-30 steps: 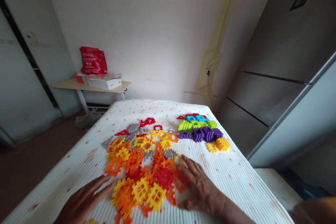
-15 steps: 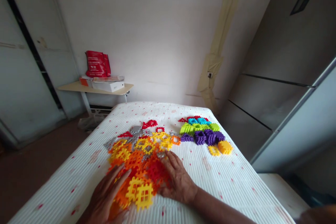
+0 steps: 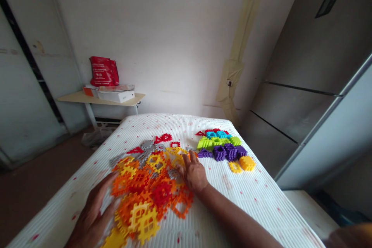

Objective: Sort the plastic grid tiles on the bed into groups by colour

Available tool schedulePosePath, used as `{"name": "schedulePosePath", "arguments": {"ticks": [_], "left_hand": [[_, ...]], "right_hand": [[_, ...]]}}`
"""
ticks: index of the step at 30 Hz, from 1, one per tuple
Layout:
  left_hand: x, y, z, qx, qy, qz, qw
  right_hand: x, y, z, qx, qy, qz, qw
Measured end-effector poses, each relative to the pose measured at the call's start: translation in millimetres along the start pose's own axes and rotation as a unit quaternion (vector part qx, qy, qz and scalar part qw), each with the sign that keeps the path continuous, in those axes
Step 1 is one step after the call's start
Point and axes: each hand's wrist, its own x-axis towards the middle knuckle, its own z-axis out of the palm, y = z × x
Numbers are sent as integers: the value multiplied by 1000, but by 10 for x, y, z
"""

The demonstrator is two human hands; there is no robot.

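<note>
A loose heap of interlocking plastic building pieces point(image 3: 139, 178), with notched edges in orange, yellow, red and grey, covers the near middle of the cloth. My left hand point(image 3: 94, 211) rests along the heap's left side, thumb and fingers apart, by orange and yellow pieces. At the upper right of the heap, my right hand point(image 3: 194, 172) lies palm down with fingers stretched over yellow pieces point(image 3: 174, 157); what is under the palm is hidden. Right of it stand sorted stacks: purple pieces point(image 3: 230, 151), lime green pieces point(image 3: 205, 142), blue pieces point(image 3: 221, 134) and yellow-orange pieces point(image 3: 247, 162).
A white ribbed cloth with red spots point(image 3: 232, 205) covers the table. Behind to the left, a small desk point(image 3: 72, 97) carries a red bag point(image 3: 104, 71) and a white box point(image 3: 116, 96). A grey refrigerator point(image 3: 293, 69) stands on the right.
My right hand first moved inward, pushing pieces left, then forward to the heap's far right. My left hand came in over the heap, then drew back to its left side.
</note>
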Motion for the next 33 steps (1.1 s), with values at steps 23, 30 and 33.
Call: {"name": "schedulePosePath", "arguments": {"ticks": [23,30,33], "left_hand": [[1161,-568,222,-18,18,-185,982],[1220,-456,260,-66,30,-185,980],[1222,-347,277,-112,13,-175,978]], "right_hand": [[399,-94,318,-54,-6,30,998],[480,-176,428,1,-42,-22,999],[587,-206,400,2,-41,-33,999]]}}
